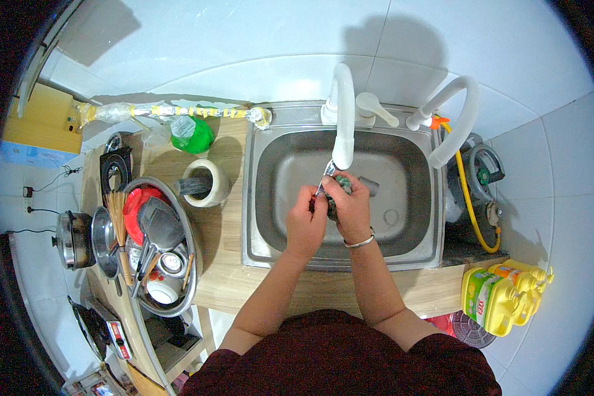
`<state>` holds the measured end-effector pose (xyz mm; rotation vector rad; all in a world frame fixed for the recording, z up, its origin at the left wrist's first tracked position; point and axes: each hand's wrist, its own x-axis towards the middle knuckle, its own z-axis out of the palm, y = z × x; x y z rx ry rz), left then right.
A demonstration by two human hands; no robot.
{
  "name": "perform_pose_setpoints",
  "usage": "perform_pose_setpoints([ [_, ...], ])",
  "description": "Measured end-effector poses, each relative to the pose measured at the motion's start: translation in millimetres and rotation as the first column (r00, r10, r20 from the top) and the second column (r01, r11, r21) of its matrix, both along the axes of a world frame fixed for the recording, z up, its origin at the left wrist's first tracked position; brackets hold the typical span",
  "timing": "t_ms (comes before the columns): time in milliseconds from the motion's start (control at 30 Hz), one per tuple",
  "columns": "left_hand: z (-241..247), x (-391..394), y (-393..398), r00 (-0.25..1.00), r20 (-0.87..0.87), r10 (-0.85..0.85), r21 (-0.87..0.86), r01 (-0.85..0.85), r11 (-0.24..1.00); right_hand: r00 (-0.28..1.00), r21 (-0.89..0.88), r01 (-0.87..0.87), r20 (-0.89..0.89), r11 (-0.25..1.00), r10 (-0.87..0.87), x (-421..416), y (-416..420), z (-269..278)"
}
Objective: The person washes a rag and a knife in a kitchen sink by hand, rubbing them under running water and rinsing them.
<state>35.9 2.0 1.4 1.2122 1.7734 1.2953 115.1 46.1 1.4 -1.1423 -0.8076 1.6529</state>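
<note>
Both my hands are close together over the stainless steel sink (287,168), under the spout of the white faucet (344,123). My left hand (309,213) grips the dark reddish handle of a thin metal utensil (329,169), whose kind I cannot tell; its shiny end points up towards the spout. My right hand (346,200), with a silver bangle at the wrist, is closed around a green and dark scrubbing pad (332,208), pressed against the utensil. Behind the right hand a grey cylindrical piece (369,186) lies in the basin.
Left of the sink stand a stone mortar (218,183) with a dark pestle, a green bottle (193,136) and a metal basin (194,277) of utensils and bowls. On the right are a second white spout (468,99), a yellow hose (463,190), a gas cylinder (458,183) and yellow jugs (490,299).
</note>
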Motion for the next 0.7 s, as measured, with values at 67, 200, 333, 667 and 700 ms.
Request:
perform_pose_setpoints([
  [67, -0.3, 0.3, 0.0, 1.0, -0.013, 0.0, 0.002, 0.0, 1.0, 0.998, -0.012, 0.036, -0.044, 0.999, -0.037, -2.9, 0.0, 2.0],
  [200, -3.2, 0.3, 0.0, 1.0, 0.026, 0.015, 0.0, -0.015, 1.0, 0.995, -0.002, 0.066, -0.075, 0.998, -0.066, -6.3, 0.0, 4.1],
  [333, -3.8, 0.3, -0.5, 0.998, 0.053, 0.032, -0.007, -0.032, 0.999, 0.999, 0.07, -0.038, 0.013, 0.997, 0.038, -1.2, 0.2, -3.0],
  [667, 1.7, 0.1, -1.5, 0.999, -0.015, 0.034, -0.012, -0.034, 0.999, 1.0, -0.009, 0.023, 0.003, 1.0, -0.023, -7.5, 0.3, 4.0],
  [700, 1.7, -0.2, -1.5, 0.999, -0.012, 0.035, -0.01, -0.035, 0.999, 0.999, -0.001, 0.038, 0.0, 0.999, -0.038, -8.4, 0.5, 3.8],
])
